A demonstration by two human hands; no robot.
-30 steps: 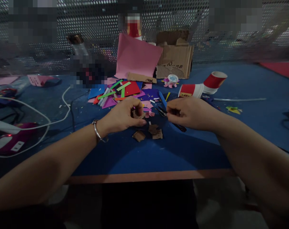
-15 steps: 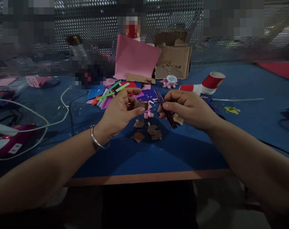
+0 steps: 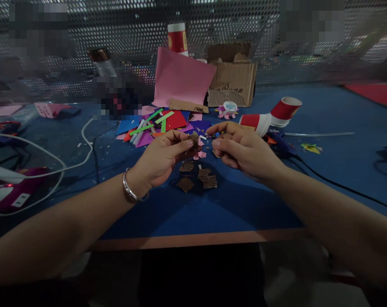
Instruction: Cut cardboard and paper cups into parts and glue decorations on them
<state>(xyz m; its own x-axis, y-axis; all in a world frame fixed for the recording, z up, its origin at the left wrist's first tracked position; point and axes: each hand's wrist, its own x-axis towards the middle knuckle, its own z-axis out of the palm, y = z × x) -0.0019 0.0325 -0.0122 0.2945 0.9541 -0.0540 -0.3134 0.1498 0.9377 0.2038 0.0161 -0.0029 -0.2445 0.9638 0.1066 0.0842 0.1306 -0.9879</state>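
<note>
My left hand (image 3: pixel 168 155) pinches a small brown cardboard piece (image 3: pixel 194 138) between thumb and fingertips, above the table. To the right, my right hand (image 3: pixel 244 149) is curled, with the index finger reaching towards the left hand. What its fingers hold, if anything, is hidden. Below the hands lie several torn pieces of corrugated cardboard: a ridged pair (image 3: pixel 208 178), a flat one (image 3: pixel 185 184) and a ridged one (image 3: pixel 187 166). Pink paper scraps (image 3: pixel 200 155) lie just beyond them.
Behind my hands is a pile of coloured paper strips (image 3: pixel 155 123). Pink paper (image 3: pixel 182 79) and a cardboard box (image 3: pixel 233 83) stand against the mesh. Red-and-white paper cups (image 3: pixel 285 111) are at right. A white cord (image 3: pixel 85 132) and purple device (image 3: pixel 16 192) lie left.
The dark red tool with thin shiny blades, seen in my right hand before, is no longer visible. My left hand has turned the cardboard piece more upright.
</note>
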